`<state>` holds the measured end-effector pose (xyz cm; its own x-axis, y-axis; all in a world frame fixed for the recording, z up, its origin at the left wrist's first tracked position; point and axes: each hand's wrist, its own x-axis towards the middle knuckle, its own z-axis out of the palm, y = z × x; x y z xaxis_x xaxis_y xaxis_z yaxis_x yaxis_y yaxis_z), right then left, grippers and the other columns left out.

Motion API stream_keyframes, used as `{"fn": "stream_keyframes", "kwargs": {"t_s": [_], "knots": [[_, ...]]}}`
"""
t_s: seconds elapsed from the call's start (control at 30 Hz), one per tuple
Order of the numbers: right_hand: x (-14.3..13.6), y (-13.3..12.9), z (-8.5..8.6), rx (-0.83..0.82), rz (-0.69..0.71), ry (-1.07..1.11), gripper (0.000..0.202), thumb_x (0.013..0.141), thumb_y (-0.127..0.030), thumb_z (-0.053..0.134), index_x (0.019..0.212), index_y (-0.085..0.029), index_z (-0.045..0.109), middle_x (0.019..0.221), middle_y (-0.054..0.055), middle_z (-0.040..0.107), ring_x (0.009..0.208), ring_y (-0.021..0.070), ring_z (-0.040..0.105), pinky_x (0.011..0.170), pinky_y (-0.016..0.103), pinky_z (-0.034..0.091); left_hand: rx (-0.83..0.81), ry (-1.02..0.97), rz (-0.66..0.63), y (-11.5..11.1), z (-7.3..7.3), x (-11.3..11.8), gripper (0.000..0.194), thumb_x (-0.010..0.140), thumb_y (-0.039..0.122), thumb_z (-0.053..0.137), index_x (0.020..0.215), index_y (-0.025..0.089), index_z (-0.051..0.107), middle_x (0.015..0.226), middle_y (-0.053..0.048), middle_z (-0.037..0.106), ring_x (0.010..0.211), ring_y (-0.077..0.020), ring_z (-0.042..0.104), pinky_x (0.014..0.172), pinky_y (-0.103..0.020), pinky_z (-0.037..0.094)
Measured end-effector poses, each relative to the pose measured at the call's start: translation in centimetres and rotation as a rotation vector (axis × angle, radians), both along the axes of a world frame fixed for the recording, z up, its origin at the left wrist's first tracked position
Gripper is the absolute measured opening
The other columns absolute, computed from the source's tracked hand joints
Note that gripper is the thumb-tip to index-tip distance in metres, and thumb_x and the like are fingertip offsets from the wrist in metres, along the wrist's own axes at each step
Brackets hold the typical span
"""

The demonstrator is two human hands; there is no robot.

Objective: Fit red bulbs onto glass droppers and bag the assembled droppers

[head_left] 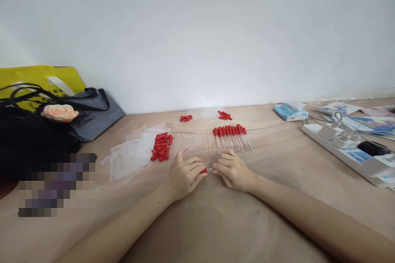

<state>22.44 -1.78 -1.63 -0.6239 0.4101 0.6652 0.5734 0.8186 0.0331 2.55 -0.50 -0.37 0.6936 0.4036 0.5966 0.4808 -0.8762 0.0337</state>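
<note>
My left hand (pixel 189 176) is closed around a red rubber dropper bulb (pixel 203 171), its tip showing between thumb and fingers. My right hand (pixel 232 170) pinches a clear dropper tube (pixel 210 170), whose end meets the bulb; how deep it sits inside I cannot tell. Beyond my left hand lies a pile of loose red bulbs (pixel 160 147). A row of bare clear tubes (pixel 191 143) lies just past my fingertips. Behind my right hand, several droppers with red bulbs on their tubes (pixel 232 136) lie side by side.
Clear zip bags (pixel 131 154) lie spread at the left. Farther back are two small groups of bulbs (pixel 186 118) and more tubes (pixel 209 116). A power strip (pixel 345 152), a blue tissue pack (pixel 290 111) and papers stand right; bags (pixel 95 111) stand left.
</note>
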Motion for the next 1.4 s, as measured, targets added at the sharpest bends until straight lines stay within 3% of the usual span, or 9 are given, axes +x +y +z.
{"fn": "stream_keyframes", "kwargs": {"t_s": [0.27,0.43,0.53,0.67,0.8,0.97,1.1,1.4], "knots": [[0.3,0.5,0.6,-0.056,-0.092,-0.068,0.021,0.087,-0.022,0.041,0.083,-0.015,0.060,0.069,0.004,0.055,0.069,0.0150,0.041,0.064,0.029,0.025,-0.084,0.011,0.112,-0.2,0.6,0.0,0.019,0.084,0.022,0.044,0.074,0.019,0.059,0.070,0.003,0.067,0.076,-0.0139,0.059,0.102,-0.048,0.010],[0.6,0.3,1.0,-0.071,-0.142,-0.166,0.020,0.083,-0.014,0.043,0.085,-0.016,0.062,0.074,0.005,0.056,0.070,0.0161,0.042,0.062,0.030,0.025,-0.097,0.022,0.121,0.2,0.3,-0.5,0.019,0.085,0.026,0.047,0.074,0.023,0.062,0.069,0.005,0.068,0.077,-0.0143,0.059,0.101,-0.048,0.012],[0.7,0.2,1.2,-0.152,-0.153,-0.207,0.020,0.082,-0.012,0.042,0.083,-0.015,0.062,0.077,0.006,0.056,0.071,0.0163,0.045,0.064,0.029,0.029,-0.068,0.045,0.159,0.6,0.1,-0.9,0.015,0.083,0.032,0.049,0.087,0.028,0.063,0.087,0.003,0.069,0.088,-0.0175,0.057,0.100,-0.048,0.013],[0.9,1.3,1.8,-0.397,-0.232,-0.045,0.020,0.082,-0.012,0.040,0.084,-0.014,0.059,0.078,0.006,0.056,0.068,0.0141,0.049,0.063,0.025,0.035,-0.037,0.031,0.342,0.9,0.2,-1.9,0.042,0.077,0.043,0.053,0.116,0.025,0.050,0.118,-0.008,0.055,0.106,-0.0253,0.047,0.096,-0.048,0.022],[0.3,3.9,2.7,-0.604,-0.447,0.248,0.027,0.079,-0.012,0.044,0.106,-0.010,0.048,0.071,0.004,0.059,0.065,0.0129,0.054,0.062,0.022,0.038,-0.060,-0.030,0.429,1.0,0.3,-2.7,0.029,0.077,0.036,0.053,0.102,0.022,0.057,0.103,-0.007,0.059,0.098,-0.0236,0.049,0.087,-0.042,0.031],[-1.8,6.8,3.3,-0.682,-0.709,0.181,0.028,0.074,-0.011,0.045,0.103,-0.013,0.048,0.084,0.009,0.062,0.078,0.0167,0.058,0.065,0.023,0.039,-0.119,-0.031,0.394,1.1,0.3,-2.7,0.011,0.078,0.029,0.052,0.078,0.023,0.062,0.089,-0.003,0.062,0.088,-0.0201,0.052,0.083,-0.040,0.031],[-3.0,7.4,2.7,-0.713,-0.783,0.121,0.018,0.075,-0.013,0.046,0.091,-0.013,0.054,0.088,0.013,0.062,0.083,0.0216,0.059,0.066,0.027,0.040,-0.143,-0.020,0.385,1.0,0.3,-2.7,0.011,0.078,0.027,0.053,0.072,0.023,0.062,0.086,-0.001,0.063,0.086,-0.0192,0.052,0.083,-0.040,0.030],[-3.4,7.0,2.7,-0.735,-0.808,0.030,0.019,0.077,-0.014,0.044,0.091,-0.012,0.057,0.092,0.015,0.062,0.086,0.0221,0.060,0.069,0.028,0.042,-0.198,-0.013,0.371,1.0,0.2,-2.5,0.013,0.077,0.026,0.052,0.070,0.022,0.062,0.084,-0.002,0.063,0.083,-0.0187,0.052,0.081,-0.039,0.032]]}}
